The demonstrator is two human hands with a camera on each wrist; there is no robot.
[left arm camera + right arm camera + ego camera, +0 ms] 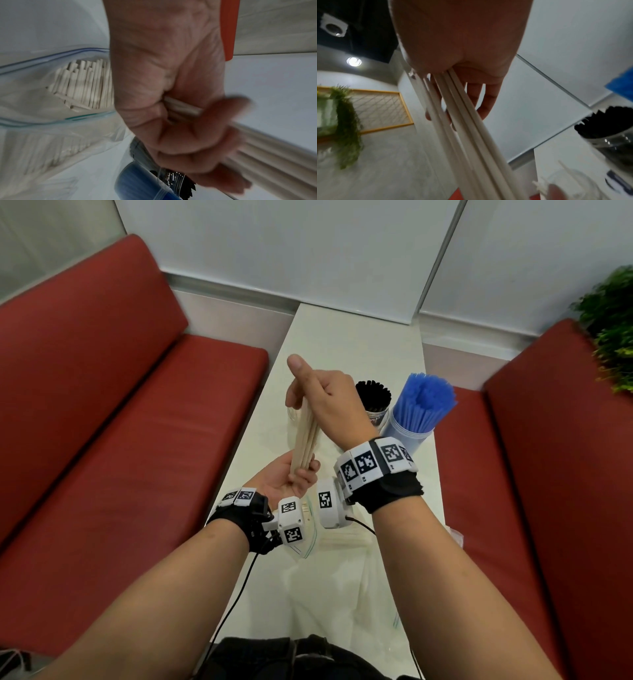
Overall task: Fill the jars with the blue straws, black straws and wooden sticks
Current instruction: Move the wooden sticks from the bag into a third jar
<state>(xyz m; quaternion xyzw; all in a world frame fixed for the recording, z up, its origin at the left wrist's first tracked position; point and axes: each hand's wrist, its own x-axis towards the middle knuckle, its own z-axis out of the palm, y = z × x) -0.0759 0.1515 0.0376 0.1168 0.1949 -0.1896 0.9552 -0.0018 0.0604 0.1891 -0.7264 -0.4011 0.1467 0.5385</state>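
Note:
Both hands hold one bundle of pale wooden sticks above the white table. My left hand is palm up with its fingers curled round the bundle's lower end. My right hand grips the upper end, thumb pointing up. Right of the hands stand a jar of black straws and a jar of blue straws. A clear jar stands below the bundle, mostly hidden in the head view.
A zip bag with more wooden sticks lies on the table under my wrists. Loose clear bags cover the near end. Red benches flank the narrow table on both sides. A green plant sits far right.

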